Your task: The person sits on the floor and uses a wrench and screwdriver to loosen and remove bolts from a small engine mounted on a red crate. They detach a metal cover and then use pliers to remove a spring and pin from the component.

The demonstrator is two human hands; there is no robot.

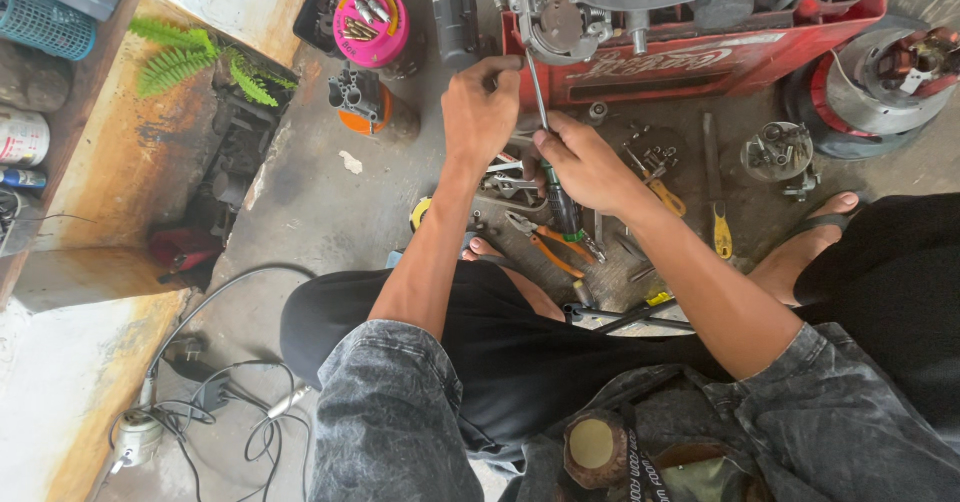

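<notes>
1. The right hand (585, 167) is closed around the dark, green-banded handle of a screwdriver (545, 142), fingers wrapped tight and thumb lying along the grip.
2. The left hand (480, 112) is curled near the upper part of the screwdriver's shaft, fingertips bent in toward the metal; whether they actually pinch the shaft or only rest beside it cannot be told from this angle.
3. The screwdriver has a thin bright steel shaft that slants up and slightly left from the handle, its tip reaching the underside of a grey metal engine casing (560, 12).
4. The engine casing sits on a red crate (700, 62) (lying low on the floor, with white lettering on its side), at the top middle of the view, straight ahead of both hands.
5. Below the hands, tools are scattered on the grey concrete floor (320, 202): orange-handled pliers (545, 242) just under the right wrist, and a yellow-handled tool (720, 227) further right, near a bare foot in a sandal (810, 242).
6. A round pink container (370, 24) holding small metal parts stands up left, well apart from the hands.
7. A tangle of cable (215, 402) lies at the lower left.
</notes>
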